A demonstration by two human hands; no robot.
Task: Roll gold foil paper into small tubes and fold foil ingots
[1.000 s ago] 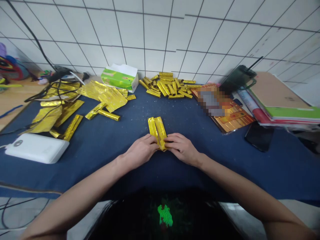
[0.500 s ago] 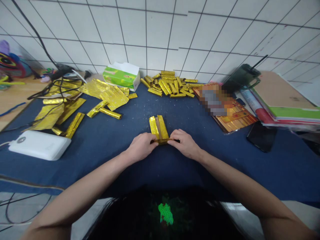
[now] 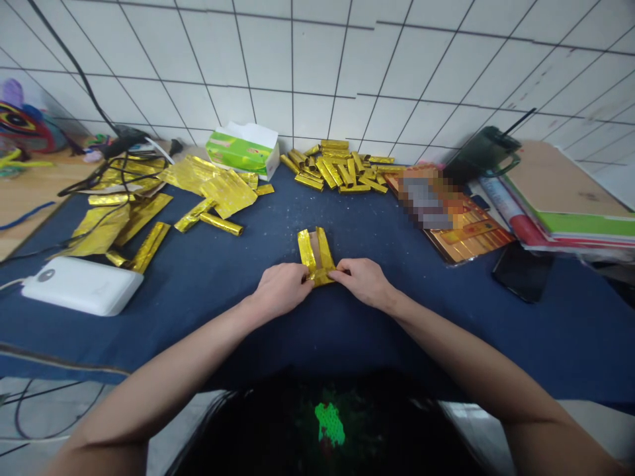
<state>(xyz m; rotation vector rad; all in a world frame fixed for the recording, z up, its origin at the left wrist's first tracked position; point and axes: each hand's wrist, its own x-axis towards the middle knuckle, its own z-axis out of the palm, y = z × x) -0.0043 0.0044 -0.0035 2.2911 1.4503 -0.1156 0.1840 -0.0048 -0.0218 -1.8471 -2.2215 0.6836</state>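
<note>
A sheet of gold foil paper (image 3: 325, 250) lies in front of me, its two long sides folded inward so a brown strip shows between them. Its near end is turned up into a short folded edge. My left hand (image 3: 284, 287) pinches the left corner of that edge, fingers closed. At the right corner, my right hand (image 3: 363, 281) grips the paper between thumb and forefinger. Farther back is a heap of rolled gold paper tubes (image 3: 342, 168). Loose gold foil sheets (image 3: 213, 185) lie on the left.
A green tissue box (image 3: 243, 149) stands by the tiled wall. On the left are a white power bank (image 3: 82, 285) and tangled black cables (image 3: 119, 158). On the right are an orange packet (image 3: 471, 231), a dark mug (image 3: 481, 155), a black phone (image 3: 522, 270) and stacked folders (image 3: 575, 192).
The near end, a dark narrow roll before, now shows as a flatter, brighter gold fold. My right fingers have shifted slightly and bunched closer at the corner.
</note>
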